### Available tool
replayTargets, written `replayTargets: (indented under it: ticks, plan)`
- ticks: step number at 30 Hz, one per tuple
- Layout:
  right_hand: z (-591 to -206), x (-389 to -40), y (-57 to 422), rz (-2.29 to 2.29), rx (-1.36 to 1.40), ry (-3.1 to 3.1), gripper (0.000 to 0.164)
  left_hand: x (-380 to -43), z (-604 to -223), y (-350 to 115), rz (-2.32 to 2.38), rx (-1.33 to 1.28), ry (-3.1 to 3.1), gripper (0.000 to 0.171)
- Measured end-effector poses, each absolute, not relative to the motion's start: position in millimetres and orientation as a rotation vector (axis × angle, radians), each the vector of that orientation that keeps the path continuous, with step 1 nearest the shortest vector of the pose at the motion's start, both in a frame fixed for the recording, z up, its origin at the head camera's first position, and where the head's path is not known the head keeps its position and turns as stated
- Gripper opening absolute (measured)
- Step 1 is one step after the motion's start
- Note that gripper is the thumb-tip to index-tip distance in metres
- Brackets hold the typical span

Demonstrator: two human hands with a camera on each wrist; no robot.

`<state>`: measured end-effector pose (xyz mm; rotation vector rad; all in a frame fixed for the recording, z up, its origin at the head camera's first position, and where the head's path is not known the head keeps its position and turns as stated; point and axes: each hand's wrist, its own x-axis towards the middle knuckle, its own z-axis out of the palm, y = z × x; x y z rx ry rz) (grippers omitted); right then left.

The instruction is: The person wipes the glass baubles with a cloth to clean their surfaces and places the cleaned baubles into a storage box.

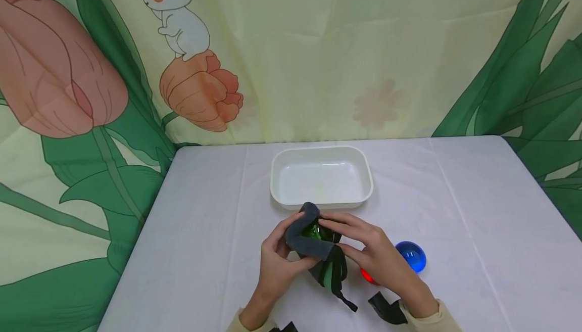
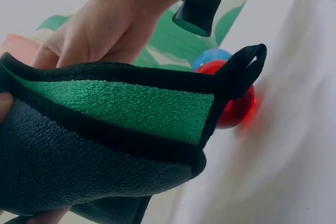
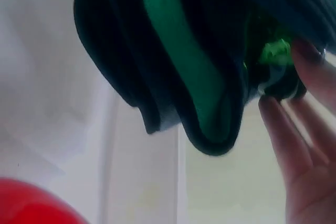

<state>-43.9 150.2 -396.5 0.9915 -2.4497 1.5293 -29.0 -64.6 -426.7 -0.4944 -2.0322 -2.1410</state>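
Note:
A dark grey cloth (image 1: 300,241) with a green inner side, black edging and a hanging loop (image 2: 249,69) is folded between my hands over the table. My left hand (image 1: 281,266) grips its left side, thumb in front and fingers behind. Inside the fold shows a shiny, clear green ball (image 3: 275,53), mostly covered by the cloth. My right hand (image 1: 379,253) holds the ball from the right, its fingertips at the ball and the cloth's edge. A red ball (image 2: 236,108) lies under the right wrist, largely hidden in the head view.
Just beyond my hands stands a white rectangular dish (image 1: 323,175). A clear blue ball (image 1: 411,256) is on the table to the right of my right hand. The white-covered table (image 1: 454,210) ends at a patterned curtain (image 1: 318,59) behind it.

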Motion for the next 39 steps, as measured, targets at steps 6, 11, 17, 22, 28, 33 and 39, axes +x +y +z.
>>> replayTargets:
  ticks: [6,11,17,22,28,33,39]
  plan:
    - [-394.3,-44.9,148.5,1.715,0.849,-2.490,0.055,-27.4,-428.9,-65.1,-2.115,-0.482,-2.047,0.072]
    - [-391.0,-44.1,153.0,1.762,0.840,-2.538,0.053,-25.3,-432.8,-63.4,-2.143,-0.487,-2.007,0.071]
    - [-389.6,-46.5,157.5,1.612,1.004,-2.497,0.056,-27.0,-436.8,-63.5,-2.148,-0.535,-1.962,0.070]
    - [-391.0,-48.4,156.4,1.556,1.099,-2.450,0.059,-28.0,-432.6,-65.0,-2.209,-0.519,-1.959,0.072]
    - [-391.8,-48.4,154.1,1.609,1.030,-2.434,0.055,-28.1,-430.7,-66.3,-2.219,-0.529,-1.978,0.074]
    - [-389.5,-46.8,150.6,1.908,0.661,-2.562,0.044,-27.8,-429.7,-66.6,-2.184,-0.556,-2.006,0.076]
    - [-389.6,-47.4,151.0,1.954,0.584,-2.643,0.045,-29.5,-432.6,-66.5,-2.129,-0.589,-2.019,0.072]
